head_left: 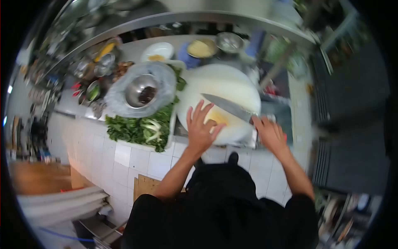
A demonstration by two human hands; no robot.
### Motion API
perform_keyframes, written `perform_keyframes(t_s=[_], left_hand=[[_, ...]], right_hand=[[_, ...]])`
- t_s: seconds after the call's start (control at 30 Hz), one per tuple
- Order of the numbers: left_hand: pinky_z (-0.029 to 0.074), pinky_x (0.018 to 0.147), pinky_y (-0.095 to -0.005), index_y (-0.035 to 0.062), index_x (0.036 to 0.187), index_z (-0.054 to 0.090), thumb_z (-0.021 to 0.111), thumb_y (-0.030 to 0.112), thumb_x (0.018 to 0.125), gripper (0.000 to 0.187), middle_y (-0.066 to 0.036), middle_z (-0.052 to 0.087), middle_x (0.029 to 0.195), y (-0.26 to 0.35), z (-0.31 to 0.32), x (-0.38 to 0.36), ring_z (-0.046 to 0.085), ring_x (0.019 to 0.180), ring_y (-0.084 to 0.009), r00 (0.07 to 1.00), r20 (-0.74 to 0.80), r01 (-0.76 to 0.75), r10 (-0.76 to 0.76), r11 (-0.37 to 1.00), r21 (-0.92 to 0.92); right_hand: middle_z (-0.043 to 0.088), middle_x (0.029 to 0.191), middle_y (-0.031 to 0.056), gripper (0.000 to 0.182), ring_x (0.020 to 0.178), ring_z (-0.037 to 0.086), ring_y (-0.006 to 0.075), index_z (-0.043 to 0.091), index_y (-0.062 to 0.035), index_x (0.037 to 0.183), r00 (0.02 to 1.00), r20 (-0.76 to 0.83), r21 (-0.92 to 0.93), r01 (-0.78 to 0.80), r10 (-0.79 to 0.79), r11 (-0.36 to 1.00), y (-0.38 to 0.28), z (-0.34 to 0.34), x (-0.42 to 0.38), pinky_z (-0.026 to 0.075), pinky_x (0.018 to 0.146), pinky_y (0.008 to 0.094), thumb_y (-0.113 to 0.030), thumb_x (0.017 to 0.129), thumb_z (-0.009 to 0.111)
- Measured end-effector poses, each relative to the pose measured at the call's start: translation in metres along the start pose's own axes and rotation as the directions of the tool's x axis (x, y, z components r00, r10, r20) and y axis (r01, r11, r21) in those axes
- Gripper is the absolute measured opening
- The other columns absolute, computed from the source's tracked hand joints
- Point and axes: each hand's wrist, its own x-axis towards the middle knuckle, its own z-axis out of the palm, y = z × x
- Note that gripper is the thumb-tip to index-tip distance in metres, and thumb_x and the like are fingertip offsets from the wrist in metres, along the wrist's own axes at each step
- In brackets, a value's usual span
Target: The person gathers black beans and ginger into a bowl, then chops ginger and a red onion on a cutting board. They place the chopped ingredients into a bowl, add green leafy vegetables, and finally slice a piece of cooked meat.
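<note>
A large knife (230,107) lies across a round white cutting board (242,83), its blade pointing to the upper left. My right hand (268,132) is closed around its handle at the board's right edge. Over the lower left part of the board is my left hand (202,129), fingers spread and nothing visibly held in them. A yellowish patch (219,118) shows on the board beside my left thumb; what it is cannot be made out.
Left of the board, a metal bowl (133,93) with dark pieces rests on plastic above a tray of leafy greens (124,129). Behind stand a white plate (163,50), a bowl of pale food (200,48) and an empty metal bowl (229,42).
</note>
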Motion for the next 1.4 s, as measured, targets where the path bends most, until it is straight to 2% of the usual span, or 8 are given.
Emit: perform_keyframes(t_s=[0.03, 0.2, 0.43, 0.63, 0.77, 0.9, 1.33, 1.4], left_hand=[[0.020, 0.110, -0.0562, 0.0085, 0.088, 0.062, 0.077, 0.022, 0.075, 0.025, -0.013, 0.051, 0.137, 0.000, 0.005, 0.004, 0.040, 0.134, -0.0355, 0.997, -0.028, -0.078, 0.078, 0.997, -0.002], [0.013, 0.109, -0.0647, 0.0118, 0.147, 0.032, 0.072, 0.033, 0.078, 0.082, -0.018, 0.012, 0.158, 0.043, 0.015, 0.017, 0.010, 0.144, -0.0417, 0.935, 0.354, -0.004, -0.001, 1.000, 0.012], [0.011, 0.108, -0.0664, 0.0118, 0.145, 0.038, 0.067, 0.053, 0.079, 0.083, -0.017, 0.010, 0.158, 0.039, 0.023, 0.010, 0.007, 0.145, -0.0412, 0.913, 0.377, 0.135, -0.154, 0.988, 0.076], [0.007, 0.111, -0.0635, 0.0110, 0.145, 0.038, 0.062, 0.055, 0.082, 0.081, -0.017, 0.004, 0.159, -0.008, 0.012, -0.017, 0.002, 0.145, -0.0416, 0.884, 0.420, 0.174, -0.205, 0.978, 0.112], [0.025, 0.112, -0.0488, 0.0080, 0.144, 0.039, 0.062, 0.030, 0.089, 0.063, -0.021, 0.039, 0.146, -0.050, -0.007, 0.002, 0.032, 0.139, -0.0375, 0.949, 0.301, 0.141, -0.095, 0.981, -0.135], [0.039, 0.103, -0.0402, 0.0040, 0.138, 0.045, 0.061, 0.022, 0.090, 0.054, -0.016, 0.060, 0.126, -0.030, -0.037, 0.062, 0.054, 0.120, -0.0317, 0.934, 0.048, 0.340, -0.354, 0.841, -0.421], [0.050, 0.087, -0.0356, 0.0025, 0.120, 0.062, 0.062, 0.016, 0.090, 0.033, -0.016, 0.064, 0.119, -0.033, -0.047, 0.017, 0.062, 0.107, -0.0265, 0.868, 0.212, 0.496, -0.449, 0.769, -0.404], [0.050, 0.086, -0.0345, 0.0022, 0.119, 0.063, 0.062, 0.015, 0.090, 0.032, -0.016, 0.064, 0.119, -0.028, -0.051, 0.008, 0.062, 0.107, -0.0251, 0.860, 0.190, 0.508, -0.474, 0.755, -0.415]], right_hand=[[0.055, 0.080, 0.0133, 0.018, 0.072, 0.061, 0.0329, 0.051, -0.0060, 0.097, 0.996, -0.080, -0.001, 0.038, -0.038, 0.999, 0.002, -0.005, 0.008, 0.050, 0.063, 0.0425, -0.003, 0.079, 0.055], [0.057, 0.075, 0.0113, 0.014, 0.073, 0.061, 0.0309, 0.048, -0.0047, 0.083, 0.985, -0.077, 0.090, 0.160, -0.154, 0.983, 0.001, -0.006, 0.031, 0.050, 0.064, 0.0424, -0.003, 0.074, 0.058], [0.058, 0.075, 0.0107, 0.015, 0.073, 0.062, 0.0301, 0.049, -0.0058, 0.084, 0.947, -0.018, 0.070, 0.320, -0.320, 0.945, 0.008, -0.024, 0.033, 0.050, 0.062, 0.0405, -0.006, 0.074, 0.059], [0.061, 0.076, 0.0148, 0.020, 0.072, 0.061, 0.0373, 0.053, -0.0043, 0.086, 0.959, 0.253, 0.148, 0.092, -0.127, 0.985, 0.053, -0.059, -0.013, 0.048, 0.063, 0.0462, -0.008, 0.071, 0.066], [0.061, 0.076, 0.0210, 0.020, 0.072, 0.060, 0.0419, 0.056, -0.0021, 0.092, 0.911, 0.405, 0.570, -0.186, -0.077, 0.800, 0.045, -0.042, -0.049, 0.047, 0.064, 0.0450, -0.011, 0.078, 0.068], [0.063, 0.081, 0.0234, 0.025, 0.076, 0.061, 0.0416, 0.059, -0.0008, 0.102, 0.801, 0.595, 0.712, -0.486, -0.068, 0.507, -0.028, -0.003, -0.047, 0.048, 0.069, 0.0445, -0.017, 0.084, 0.066], [0.062, 0.076, 0.0255, 0.025, 0.075, 0.061, 0.0444, 0.057, 0.0001, 0.099, 0.858, 0.478, 0.609, -0.479, 0.189, 0.632, 0.026, 0.000, -0.030, 0.047, 0.068, 0.0485, -0.015, 0.081, 0.065], [0.062, 0.076, 0.0265, 0.025, 0.075, 0.062, 0.0442, 0.058, 0.0006, 0.101, 0.894, 0.442, 0.644, -0.377, 0.079, 0.665, -0.003, 0.011, -0.026, 0.048, 0.069, 0.0484, -0.012, 0.081, 0.063]])
